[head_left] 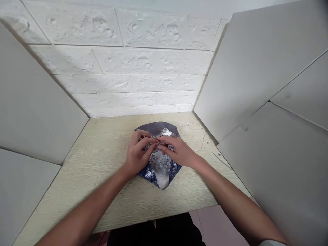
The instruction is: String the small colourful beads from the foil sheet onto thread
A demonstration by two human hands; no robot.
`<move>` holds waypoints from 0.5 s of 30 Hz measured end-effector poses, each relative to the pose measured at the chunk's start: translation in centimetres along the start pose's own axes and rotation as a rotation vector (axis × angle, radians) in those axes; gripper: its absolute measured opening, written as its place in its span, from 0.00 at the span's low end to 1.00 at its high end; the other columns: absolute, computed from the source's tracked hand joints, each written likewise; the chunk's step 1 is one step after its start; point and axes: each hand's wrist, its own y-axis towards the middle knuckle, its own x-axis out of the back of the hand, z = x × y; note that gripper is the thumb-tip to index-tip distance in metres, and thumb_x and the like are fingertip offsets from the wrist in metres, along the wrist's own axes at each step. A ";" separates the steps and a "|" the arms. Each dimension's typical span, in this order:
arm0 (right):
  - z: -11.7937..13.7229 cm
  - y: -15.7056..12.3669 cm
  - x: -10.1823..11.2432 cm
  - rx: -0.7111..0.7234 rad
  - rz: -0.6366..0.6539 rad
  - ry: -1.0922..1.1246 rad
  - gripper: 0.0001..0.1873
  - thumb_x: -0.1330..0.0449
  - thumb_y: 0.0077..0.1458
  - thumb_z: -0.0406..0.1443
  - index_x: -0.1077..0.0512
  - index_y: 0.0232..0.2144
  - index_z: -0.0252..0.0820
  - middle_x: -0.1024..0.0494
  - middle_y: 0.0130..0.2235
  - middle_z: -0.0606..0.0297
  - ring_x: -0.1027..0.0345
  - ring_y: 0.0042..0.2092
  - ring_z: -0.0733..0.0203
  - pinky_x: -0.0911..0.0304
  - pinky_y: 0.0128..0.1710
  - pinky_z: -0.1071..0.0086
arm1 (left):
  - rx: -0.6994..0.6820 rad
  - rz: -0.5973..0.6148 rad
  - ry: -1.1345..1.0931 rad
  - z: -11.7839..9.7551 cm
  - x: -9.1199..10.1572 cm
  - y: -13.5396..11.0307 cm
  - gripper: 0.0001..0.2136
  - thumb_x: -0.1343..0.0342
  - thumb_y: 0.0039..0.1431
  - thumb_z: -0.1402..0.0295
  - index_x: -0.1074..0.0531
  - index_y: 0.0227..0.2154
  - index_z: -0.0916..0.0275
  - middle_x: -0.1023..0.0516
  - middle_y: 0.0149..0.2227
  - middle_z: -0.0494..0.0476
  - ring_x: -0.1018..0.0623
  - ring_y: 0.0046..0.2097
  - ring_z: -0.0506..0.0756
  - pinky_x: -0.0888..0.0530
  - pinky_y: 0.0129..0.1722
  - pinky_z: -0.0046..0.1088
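Observation:
A dark blue and silver pouch, spread out like a shallow tray (pixel 163 181), lies on the table and bears many small loose beads (pixel 161 160) in pale, grey and reddish tones. Over its left half is my left hand (pixel 139 150), thumb and forefinger pinched together. My right hand (pixel 178 150) comes in from the other side, its fingertips meeting those of the left above the beads. Whatever sits between the fingertips is too small to name. A thin pale thread (pixel 201 145) trails over the table to the right of the pouch.
The light wooden table (pixel 110 198) ends near my dark-clothed lap (pixel 156 232). White brick-patterned wall (pixel 143 61) stands behind, with grey panels at left (pixel 33 89) and right (pixel 256 61). A thin stick (pixel 222 161) and small bits lie by the right panel.

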 end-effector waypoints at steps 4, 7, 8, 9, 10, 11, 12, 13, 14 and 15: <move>-0.1 0.0 0.1 0.017 -0.084 -0.046 0.12 0.49 0.64 0.40 0.30 0.45 0.45 0.23 0.36 0.67 0.30 0.35 0.64 0.37 0.35 0.69 | 0.015 0.021 -0.037 -0.1 -0.1 0.1 0.04 0.42 0.57 0.77 0.28 0.33 0.62 0.30 0.35 0.54 0.28 0.40 0.52 0.29 0.39 0.30; 0.0 -0.1 0.3 0.035 -0.090 -0.078 0.12 0.50 0.64 0.38 0.29 0.43 0.45 0.24 0.32 0.68 0.31 0.33 0.66 0.38 0.33 0.71 | 0.043 0.035 -0.082 -0.3 -0.3 0.0 0.03 0.43 0.57 0.77 0.29 0.32 0.62 0.29 0.35 0.54 0.27 0.39 0.52 0.29 0.39 0.29; 0.0 -0.2 0.3 0.038 -0.101 -0.082 0.12 0.50 0.64 0.38 0.28 0.42 0.45 0.25 0.30 0.69 0.32 0.31 0.67 0.39 0.31 0.72 | 0.053 0.035 -0.096 -0.3 -0.3 0.0 0.03 0.43 0.58 0.76 0.29 0.32 0.62 0.29 0.35 0.54 0.27 0.39 0.52 0.29 0.39 0.29; 0.0 -0.2 0.3 0.036 -0.129 -0.084 0.11 0.50 0.64 0.38 0.28 0.41 0.45 0.26 0.28 0.70 0.34 0.29 0.67 0.40 0.29 0.72 | 0.062 0.038 -0.107 -0.4 -0.3 -0.1 0.03 0.43 0.58 0.76 0.29 0.33 0.62 0.29 0.35 0.54 0.27 0.39 0.52 0.30 0.39 0.29; -0.1 -0.2 0.3 0.029 -0.175 -0.085 0.11 0.49 0.64 0.39 0.27 0.40 0.45 0.27 0.27 0.70 0.35 0.27 0.68 0.41 0.27 0.73 | 0.073 0.053 -0.118 -0.4 -0.2 -0.1 0.03 0.44 0.58 0.75 0.30 0.34 0.62 0.29 0.35 0.55 0.27 0.39 0.52 0.30 0.39 0.29; -0.1 -0.3 0.3 0.019 -0.240 -0.085 0.10 0.48 0.63 0.39 0.27 0.40 0.45 0.27 0.27 0.70 0.36 0.26 0.68 0.41 0.26 0.73 | 0.085 0.082 -0.128 -0.4 -0.1 -0.2 0.05 0.44 0.58 0.74 0.31 0.37 0.62 0.29 0.35 0.55 0.28 0.39 0.52 0.30 0.39 0.30; -0.2 -0.3 0.3 0.011 -0.325 -0.084 0.10 0.48 0.63 0.39 0.27 0.39 0.44 0.27 0.28 0.69 0.35 0.27 0.68 0.40 0.26 0.73 | 0.092 0.124 -0.133 -0.5 0.0 -0.2 0.07 0.44 0.58 0.73 0.32 0.40 0.62 0.29 0.35 0.55 0.28 0.38 0.52 0.30 0.39 0.30; -0.3 -0.2 0.3 0.006 -0.420 -0.078 0.10 0.47 0.63 0.39 0.28 0.39 0.43 0.26 0.29 0.68 0.34 0.28 0.67 0.39 0.27 0.73 | 0.084 0.178 -0.134 -0.5 0.1 -0.1 0.08 0.44 0.58 0.72 0.34 0.41 0.63 0.29 0.35 0.55 0.28 0.37 0.52 0.30 0.38 0.30; -0.4 -0.2 0.3 0.006 -0.517 -0.064 0.10 0.47 0.63 0.39 0.28 0.39 0.43 0.27 0.29 0.68 0.33 0.29 0.67 0.38 0.28 0.72 | 0.055 0.244 -0.131 -0.6 0.3 -0.1 0.08 0.45 0.58 0.72 0.34 0.40 0.63 0.29 0.34 0.55 0.28 0.36 0.52 0.31 0.37 0.30; -0.5 -0.2 0.3 0.012 -0.609 -0.044 0.10 0.48 0.63 0.39 0.28 0.39 0.43 0.27 0.29 0.67 0.33 0.30 0.66 0.37 0.29 0.72 | 0.004 0.319 -0.123 -0.7 0.4 -0.1 0.06 0.46 0.58 0.71 0.34 0.38 0.63 0.29 0.32 0.55 0.29 0.34 0.52 0.31 0.36 0.29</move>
